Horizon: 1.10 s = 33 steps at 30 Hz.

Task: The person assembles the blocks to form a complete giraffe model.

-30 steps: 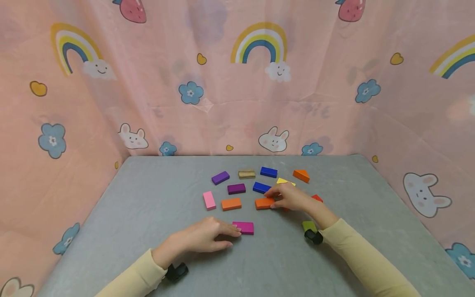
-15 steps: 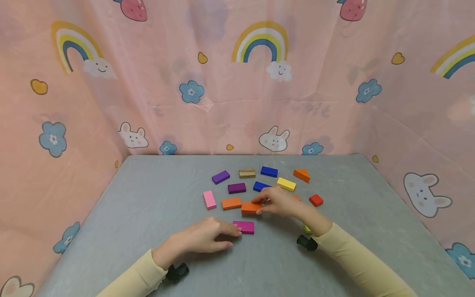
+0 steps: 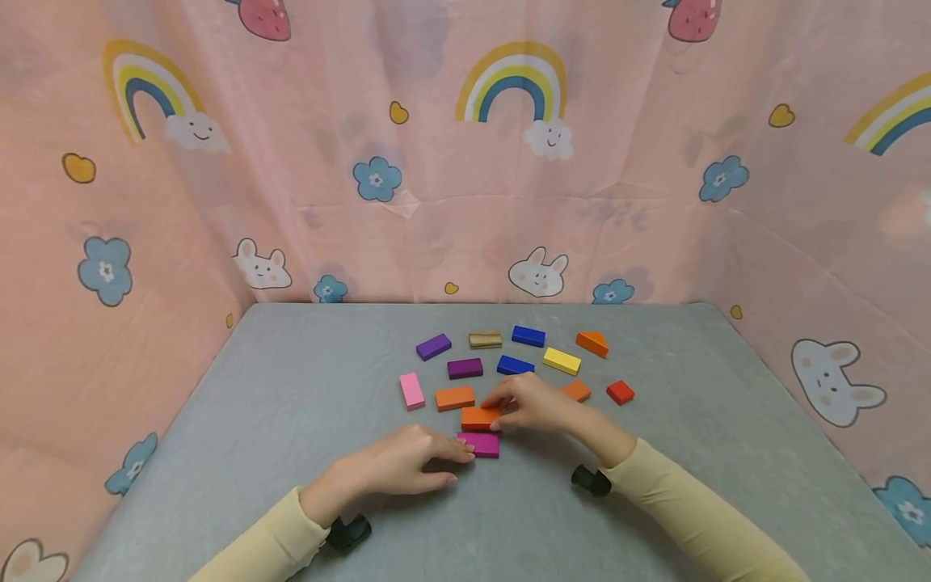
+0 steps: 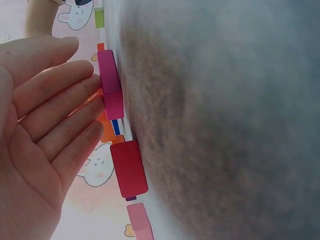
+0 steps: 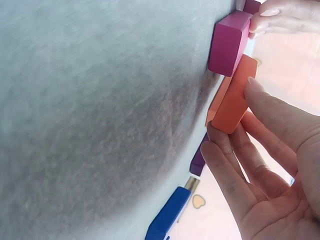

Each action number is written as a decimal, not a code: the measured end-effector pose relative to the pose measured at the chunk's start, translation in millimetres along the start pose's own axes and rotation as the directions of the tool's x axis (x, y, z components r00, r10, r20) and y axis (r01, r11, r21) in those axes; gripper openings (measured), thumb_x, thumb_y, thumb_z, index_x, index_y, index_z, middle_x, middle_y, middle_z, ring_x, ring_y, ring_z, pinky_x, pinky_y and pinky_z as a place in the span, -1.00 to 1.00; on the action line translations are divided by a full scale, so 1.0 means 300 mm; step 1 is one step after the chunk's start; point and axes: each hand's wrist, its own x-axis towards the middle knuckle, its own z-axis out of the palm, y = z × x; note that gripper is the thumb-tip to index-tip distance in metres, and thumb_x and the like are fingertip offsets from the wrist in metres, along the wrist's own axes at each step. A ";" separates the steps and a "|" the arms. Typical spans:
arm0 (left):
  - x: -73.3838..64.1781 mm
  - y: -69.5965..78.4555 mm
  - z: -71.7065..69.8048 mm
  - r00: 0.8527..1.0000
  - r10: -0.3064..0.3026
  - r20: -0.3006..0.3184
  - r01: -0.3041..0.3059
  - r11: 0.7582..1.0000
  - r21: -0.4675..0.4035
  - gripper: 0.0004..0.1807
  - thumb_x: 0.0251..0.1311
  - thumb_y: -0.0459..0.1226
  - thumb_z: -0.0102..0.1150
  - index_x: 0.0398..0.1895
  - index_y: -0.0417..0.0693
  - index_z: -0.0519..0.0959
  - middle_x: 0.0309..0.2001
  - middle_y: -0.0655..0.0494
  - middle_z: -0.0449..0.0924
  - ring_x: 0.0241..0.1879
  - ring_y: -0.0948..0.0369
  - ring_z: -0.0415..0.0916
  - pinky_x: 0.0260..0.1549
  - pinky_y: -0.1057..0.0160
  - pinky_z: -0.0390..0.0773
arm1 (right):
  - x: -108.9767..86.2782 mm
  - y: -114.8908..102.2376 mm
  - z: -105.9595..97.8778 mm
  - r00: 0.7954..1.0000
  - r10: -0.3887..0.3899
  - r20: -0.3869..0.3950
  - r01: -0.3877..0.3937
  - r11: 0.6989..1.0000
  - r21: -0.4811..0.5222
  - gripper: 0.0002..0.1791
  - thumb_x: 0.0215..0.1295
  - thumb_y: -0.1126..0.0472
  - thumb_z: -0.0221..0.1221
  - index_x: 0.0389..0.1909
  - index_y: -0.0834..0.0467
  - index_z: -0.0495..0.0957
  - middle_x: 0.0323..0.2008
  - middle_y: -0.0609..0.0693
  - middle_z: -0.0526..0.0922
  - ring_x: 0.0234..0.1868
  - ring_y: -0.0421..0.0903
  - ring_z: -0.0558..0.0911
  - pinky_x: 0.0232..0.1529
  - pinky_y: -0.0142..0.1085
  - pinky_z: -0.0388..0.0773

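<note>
I see right hand (image 3: 529,402) pinching orange rectangular block (image 3: 476,418) | left hand (image 3: 396,462), fingers straight, touching magenta rectangular block (image 3: 483,445) just on its near side

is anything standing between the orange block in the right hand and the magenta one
Nothing visible does. In the head view, the orange block in the right hand sits just beyond the magenta block. The left hand covers part of the magenta block's left end, not the space between.
</note>
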 end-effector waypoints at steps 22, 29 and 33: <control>0.002 0.002 -0.002 1.000 -0.004 0.007 0.004 1.000 0.010 -0.63 0.23 -0.19 0.19 0.12 -0.01 0.58 0.09 0.22 0.60 0.11 0.39 0.50 0.10 0.34 0.48 | 0.009 0.011 0.028 0.999 -0.020 0.029 0.019 0.999 0.038 -0.67 0.12 0.22 0.33 -0.07 0.20 0.65 -0.14 0.03 0.70 -0.19 -0.14 0.64 -0.14 -0.34 0.63; 0.002 0.004 -0.002 1.000 -0.002 0.003 0.002 1.000 0.012 -0.63 0.23 -0.19 0.19 0.11 -0.01 0.58 0.09 0.22 0.60 0.11 0.39 0.50 0.10 0.34 0.49 | 0.004 0.008 0.025 0.999 -0.032 0.035 0.031 0.998 0.045 -0.69 0.16 0.26 0.30 -0.05 0.18 0.64 -0.13 0.02 0.69 -0.16 -0.13 0.64 -0.11 -0.31 0.63; 0.001 0.004 -0.002 1.000 -0.008 0.005 0.008 1.000 0.007 -0.63 0.24 -0.19 0.19 0.12 -0.01 0.58 0.09 0.22 0.60 0.11 0.39 0.50 0.10 0.34 0.49 | 0.005 0.006 0.025 0.999 -0.020 0.038 0.018 0.999 0.034 -0.69 0.17 0.23 0.29 -0.04 0.15 0.64 -0.13 -0.02 0.69 -0.15 -0.17 0.63 -0.09 -0.31 0.62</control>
